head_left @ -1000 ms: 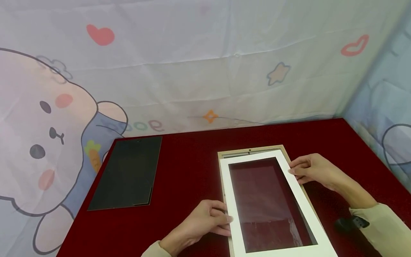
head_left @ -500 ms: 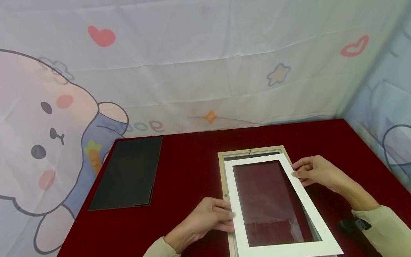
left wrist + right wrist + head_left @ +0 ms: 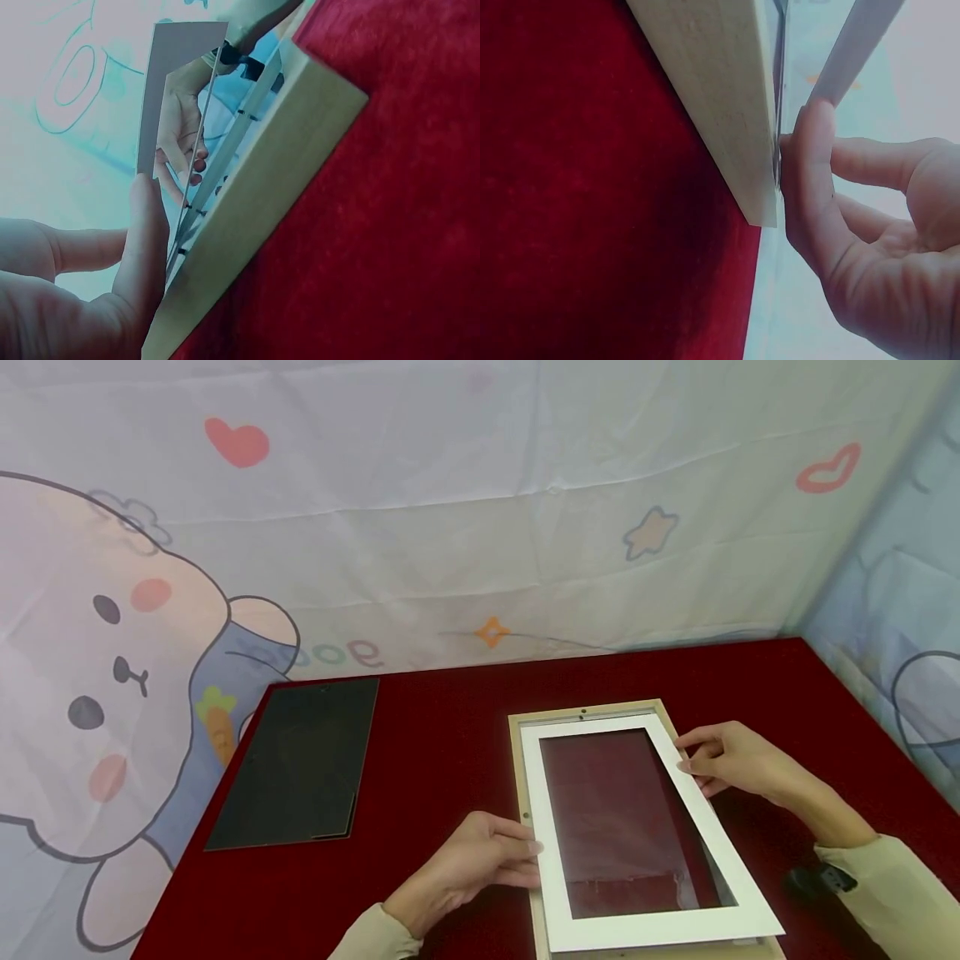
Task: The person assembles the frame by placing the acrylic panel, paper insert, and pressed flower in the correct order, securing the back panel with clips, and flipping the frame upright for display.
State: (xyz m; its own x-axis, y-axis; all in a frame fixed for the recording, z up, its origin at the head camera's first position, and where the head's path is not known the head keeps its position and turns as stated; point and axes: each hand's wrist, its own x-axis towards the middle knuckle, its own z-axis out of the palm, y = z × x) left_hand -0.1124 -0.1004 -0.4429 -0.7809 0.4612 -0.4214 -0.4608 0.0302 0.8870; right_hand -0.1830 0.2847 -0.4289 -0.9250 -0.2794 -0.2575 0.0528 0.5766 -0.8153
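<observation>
A white picture mat (image 3: pixel 652 929) with a rectangular window hangs close over a pale wooden picture frame (image 3: pixel 519 768), a little askew to it. My left hand (image 3: pixel 476 860) pinches the mat's left long edge between thumb and fingers. On the opposite edge, nearer the far end, my right hand (image 3: pixel 738 760) pinches it too. In the left wrist view the mat stands above the frame's side wall (image 3: pixel 255 202), where small dark fasteners show along the inner edge. The right wrist view has my right fingers right beside the frame's corner. Dark red shows through the window.
A dark flat panel (image 3: pixel 300 768) lies at the left on the red-covered table (image 3: pixel 442 760). Behind the table hangs a pale printed cloth (image 3: pixel 420 543). A small black device (image 3: pixel 821 881) sits at my right wrist.
The mat first shifted right and toward me, baring more of the frame's far and left edges. Since then it has moved back left and away, baring the frame's near edge. Both hands keep their pinch.
</observation>
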